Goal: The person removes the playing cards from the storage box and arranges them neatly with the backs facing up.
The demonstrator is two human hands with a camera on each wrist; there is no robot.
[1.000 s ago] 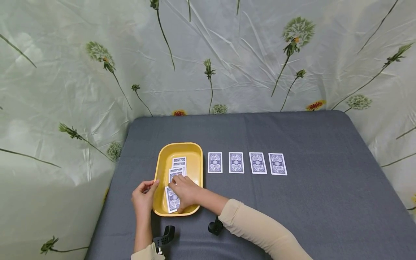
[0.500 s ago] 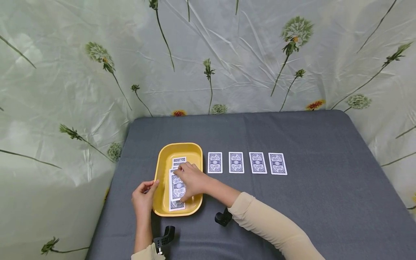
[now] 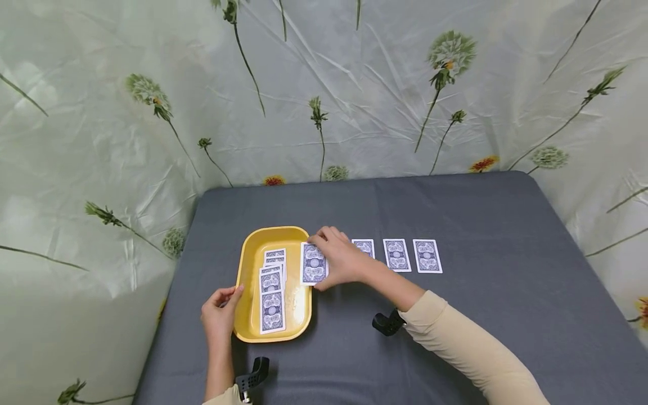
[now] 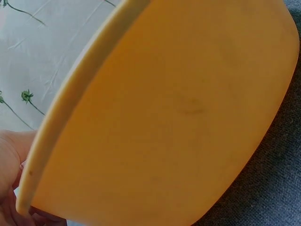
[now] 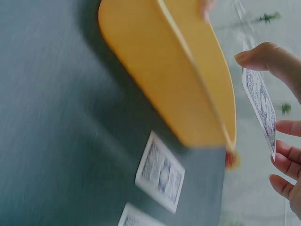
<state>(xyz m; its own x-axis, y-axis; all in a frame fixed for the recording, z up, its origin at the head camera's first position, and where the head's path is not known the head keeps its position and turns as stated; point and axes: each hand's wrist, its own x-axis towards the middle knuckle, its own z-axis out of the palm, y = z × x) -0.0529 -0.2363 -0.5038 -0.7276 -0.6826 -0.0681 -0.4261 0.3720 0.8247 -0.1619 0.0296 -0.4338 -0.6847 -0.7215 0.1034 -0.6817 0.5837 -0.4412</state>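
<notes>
While the left hand pinches the yellow tray by its left rim, likely to steady it, the right hand holds one playing card by its ends over the tray's right rim, in the head view. End grip probably avoids bending it. Overlapping cards lie back up inside the tray, well apart from the left fingers. Right of it, three cards show on the grey worktop, evenly spaced, presumably so none overlap. Right hand partly covers the nearest; can't tell what's under the palm. Floral backdrop behind.

Left wrist: tray's outer wall fills most of it, blocks the inside. Thumb and fingers straddle the rim at lower left.

Right wrist: thumb on one end of the card, fingers at the other; card is tilted to this view, raised off the worktop. Two of the laid-out cards visible below.
</notes>
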